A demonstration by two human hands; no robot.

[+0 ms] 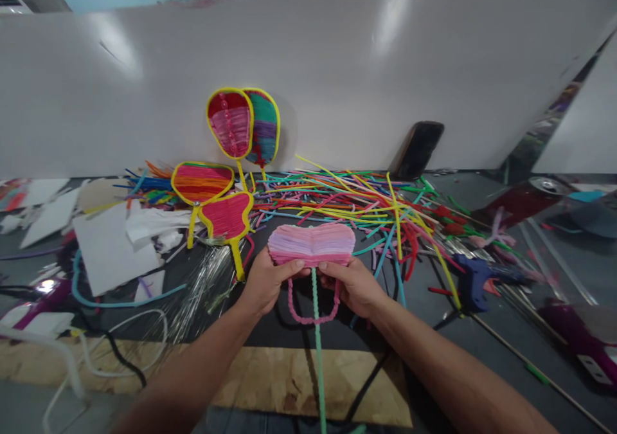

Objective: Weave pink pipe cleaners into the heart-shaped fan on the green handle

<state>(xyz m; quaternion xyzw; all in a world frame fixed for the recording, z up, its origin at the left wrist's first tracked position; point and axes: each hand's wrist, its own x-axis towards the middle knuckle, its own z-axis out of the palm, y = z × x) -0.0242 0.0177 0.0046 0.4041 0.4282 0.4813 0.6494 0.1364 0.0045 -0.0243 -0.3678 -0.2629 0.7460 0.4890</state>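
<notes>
A pink and lilac panel of pipe cleaners is held between my two hands above the dark table. My left hand grips its lower left edge, thumb on the front. At the lower right edge, my right hand holds it the same way. Fingers behind the panel are hidden. A twisted pink pipe-cleaner loop hangs below it, and a mint green pipe-cleaner stem runs down from its middle toward me.
Behind lies a heap of colored pipe cleaners. Yellow-rimmed pipe-cleaner fans lean on the white board. A phone stands there too. To the right are a blue glue gun and a dark red can; white cards lie left.
</notes>
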